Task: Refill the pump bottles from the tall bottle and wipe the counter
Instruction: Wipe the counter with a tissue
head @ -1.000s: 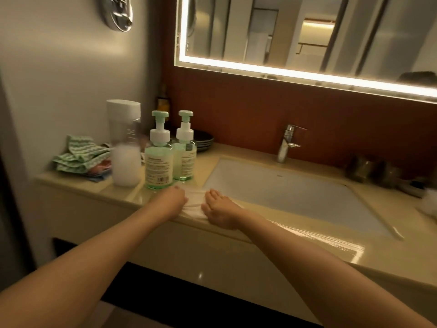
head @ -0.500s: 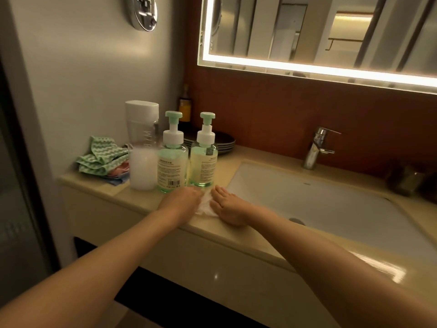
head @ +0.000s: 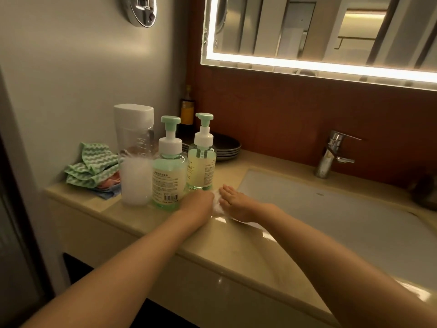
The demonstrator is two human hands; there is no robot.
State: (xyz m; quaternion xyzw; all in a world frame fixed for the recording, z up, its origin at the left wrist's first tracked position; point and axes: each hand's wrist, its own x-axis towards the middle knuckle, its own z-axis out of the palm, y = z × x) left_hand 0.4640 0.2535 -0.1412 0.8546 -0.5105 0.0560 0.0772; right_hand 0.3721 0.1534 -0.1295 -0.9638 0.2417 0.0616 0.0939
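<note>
Two green-capped pump bottles stand side by side on the beige counter point(head: 236, 235), the left one point(head: 168, 171) nearer me, the right one point(head: 202, 162) slightly behind. A tall clear bottle with a white cap point(head: 135, 157), its lower part white with liquid, stands left of them. Just in front of the pump bottles, my left hand point(head: 199, 203) and my right hand point(head: 233, 204) press together on a small white cloth point(head: 216, 204) lying on the counter. Most of the cloth is hidden under the hands.
A sunken sink basin point(head: 331, 216) with a chrome tap point(head: 331, 155) lies to the right. Green zigzag cloths point(head: 92, 168) are piled at the counter's left end. Dark stacked plates point(head: 224, 145) and an amber bottle point(head: 188, 107) sit at the back corner.
Both hands have slid the white cloth leftward along the counter edge toward the pump bottles and drawn closer together, bunching it. The camera view shifted left.
</note>
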